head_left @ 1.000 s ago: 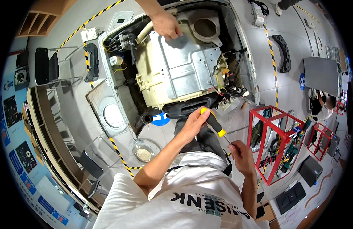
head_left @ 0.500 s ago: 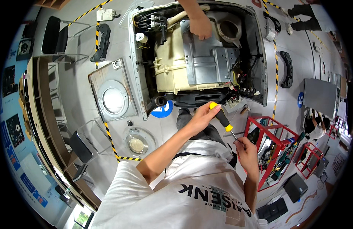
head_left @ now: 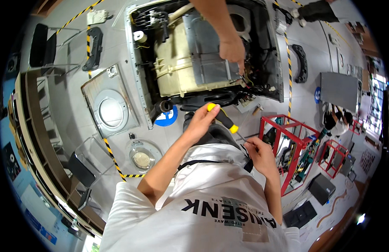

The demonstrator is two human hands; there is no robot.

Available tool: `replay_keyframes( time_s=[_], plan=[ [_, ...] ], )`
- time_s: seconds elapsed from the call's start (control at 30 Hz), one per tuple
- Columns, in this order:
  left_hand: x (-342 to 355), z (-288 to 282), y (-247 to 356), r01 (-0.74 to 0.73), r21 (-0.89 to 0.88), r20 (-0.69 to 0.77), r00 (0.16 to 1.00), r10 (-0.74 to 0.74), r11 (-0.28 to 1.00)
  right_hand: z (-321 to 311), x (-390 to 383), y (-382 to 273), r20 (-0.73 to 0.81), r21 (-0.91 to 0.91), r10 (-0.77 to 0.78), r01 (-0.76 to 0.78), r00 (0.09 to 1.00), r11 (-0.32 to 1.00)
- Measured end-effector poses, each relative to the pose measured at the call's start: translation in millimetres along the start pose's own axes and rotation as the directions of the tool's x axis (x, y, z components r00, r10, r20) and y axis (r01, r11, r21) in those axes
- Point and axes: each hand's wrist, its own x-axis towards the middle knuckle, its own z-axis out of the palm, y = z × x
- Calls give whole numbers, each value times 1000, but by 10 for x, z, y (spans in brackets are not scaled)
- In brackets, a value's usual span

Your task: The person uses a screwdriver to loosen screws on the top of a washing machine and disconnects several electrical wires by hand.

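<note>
A screwdriver [head_left: 225, 120] with a black and yellow handle slants between my two hands, in front of the opened washing machine [head_left: 131, 63]. My left hand [head_left: 201, 122] is closed round the butt end of its handle. The fingers of my right hand [head_left: 261, 154] pinch the thin metal shaft near its tip; the tip itself is hidden. Beyond my hands, another person's hand [head_left: 232, 49] reaches in from the far side. Its index finger points at the wires [head_left: 247, 81] at the machine's near right corner. A grey metal plate [head_left: 209, 63] covers part of the cream tub [head_left: 169, 75].
A washer front panel [head_left: 87, 96] and a round door [head_left: 133, 147] lie on the floor at the left. Black chairs [head_left: 81, 170] stand beside a long shelf [head_left: 39, 138]. At the right is a red-framed tool rack [head_left: 283, 168], with a grey box [head_left: 339, 90] farther off.
The other person's hand has moved from the plate's upper part toward me and right, its finger now extended to the wires. My view has shifted; both my hands keep the screwdriver.
</note>
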Motion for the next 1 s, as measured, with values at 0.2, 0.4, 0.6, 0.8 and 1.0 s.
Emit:
replay_keyframes(
  time_s=[0.2,0.4,0.6,0.8,1.0],
  plan=[
    [-52,31,163,24,9,14,1000,-24,1000,-19,-31,-90,9,5,-6,6,1000,1000],
    [9,71,150,44,79,56,997,-48,996,-16,-72,5,-23,33,-27,27,999,999],
    [56,149,158,47,136,48,997,-54,990,-38,-121,33,-19,61,31,-30,999,998],
    [133,160,90,60,95,-35,998,-57,994,-134,-233,173,-70,74,68,-63,995,995],
    [151,129,142,18,10,-123,992,-16,1000,-220,-278,303,-116,137,61,-45,991,990]
  ],
)
